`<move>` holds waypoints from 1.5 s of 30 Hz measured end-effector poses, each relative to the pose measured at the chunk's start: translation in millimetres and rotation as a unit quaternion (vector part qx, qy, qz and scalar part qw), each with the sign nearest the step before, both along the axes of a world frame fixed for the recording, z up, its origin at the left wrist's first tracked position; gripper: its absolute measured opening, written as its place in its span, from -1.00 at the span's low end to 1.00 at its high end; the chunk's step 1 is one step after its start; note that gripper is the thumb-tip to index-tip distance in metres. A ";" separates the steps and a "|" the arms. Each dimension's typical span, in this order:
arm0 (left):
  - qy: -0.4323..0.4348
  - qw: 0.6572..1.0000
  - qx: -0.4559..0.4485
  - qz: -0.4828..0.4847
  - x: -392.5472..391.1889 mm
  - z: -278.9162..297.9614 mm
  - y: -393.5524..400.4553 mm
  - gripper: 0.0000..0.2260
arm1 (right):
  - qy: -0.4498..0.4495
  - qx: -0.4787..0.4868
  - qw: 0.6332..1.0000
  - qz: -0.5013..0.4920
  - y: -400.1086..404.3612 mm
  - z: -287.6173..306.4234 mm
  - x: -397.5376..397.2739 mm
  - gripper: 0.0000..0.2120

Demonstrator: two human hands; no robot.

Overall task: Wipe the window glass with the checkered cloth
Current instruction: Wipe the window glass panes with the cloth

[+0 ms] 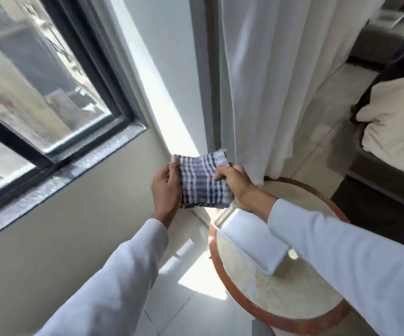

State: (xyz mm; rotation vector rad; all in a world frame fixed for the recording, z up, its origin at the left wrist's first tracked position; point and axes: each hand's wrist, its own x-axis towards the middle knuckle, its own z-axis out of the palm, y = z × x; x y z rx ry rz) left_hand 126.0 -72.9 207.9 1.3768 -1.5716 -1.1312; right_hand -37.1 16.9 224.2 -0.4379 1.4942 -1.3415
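A folded blue-and-white checkered cloth (202,180) is held in front of me at mid-frame, between both hands. My left hand (165,190) grips its left edge, and my right hand (235,184) pinches its right side. The window glass (31,76) fills the upper left inside a dark frame (113,98), well apart from the cloth. Both arms wear white sleeves.
A round marble-topped table with a wooden rim (222,270) stands below my right arm; a white flat object (252,241) lies on it. A white curtain (269,81) hangs behind the cloth. A bed with light bedding (397,122) is at the right.
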 end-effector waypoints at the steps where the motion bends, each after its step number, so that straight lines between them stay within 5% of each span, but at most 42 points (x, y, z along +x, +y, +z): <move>1: 0.021 1.000 -0.011 0.006 19.3 35.6 -4.5 -0.48 | -0.003 -0.025 1.000 0.007 -6.1 35.4 17.5 -0.84; 10: 0.119 0.976 -0.176 0.046 185.6 345.7 -55.2 -0.54 | 0.014 -0.228 0.953 0.199 -75.1 330.0 150.1 -0.92; 15: 0.148 0.948 -0.272 0.080 250.1 470.9 -89.2 -0.49 | 0.030 -0.324 0.912 0.250 -129.4 452.6 202.9 -0.56; 17: 0.145 0.935 -0.308 0.098 271.6 503.5 -102.8 -0.48 | 0.019 -0.349 0.900 0.261 -152.8 487.6 222.0 -0.61; 24: 0.091 0.903 -0.373 0.194 306.6 543.8 -160.4 -0.69 | -0.049 -0.311 0.836 0.449 -242.2 526.3 278.9 -0.72; 29: -0.019 0.871 -0.392 0.296 371.0 537.9 -211.6 -0.58 | -0.150 -0.313 0.871 0.348 -291.5 500.2 336.8 -0.65; 31: -0.125 0.823 -0.419 0.364 410.5 541.2 -230.8 -0.51 | -0.100 -0.371 0.883 0.269 -307.6 491.9 361.9 -0.77; 33: -0.223 0.732 -0.485 0.424 451.6 552.2 -250.0 -0.53 | 0.009 -0.464 0.868 0.179 -322.7 488.4 388.7 -0.86; 36: -0.304 0.619 -0.549 0.472 508.3 572.6 -280.6 -0.60 | 0.250 -0.579 0.772 0.080 -347.5 487.8 431.1 -0.66; 38: -0.319 0.626 -0.527 0.478 531.2 576.2 -295.3 -0.50 | 0.455 -0.594 0.662 0.053 -372.6 476.9 462.3 -0.65; 40: -0.336 0.642 -0.516 0.457 541.7 570.1 -302.8 -0.39 | 0.594 -0.529 0.598 0.094 -396.1 454.5 488.1 -0.47; 45: -0.309 0.661 -0.549 0.409 549.2 563.6 -304.6 -0.31 | 0.729 -0.540 0.394 0.150 -412.5 408.9 538.2 -0.26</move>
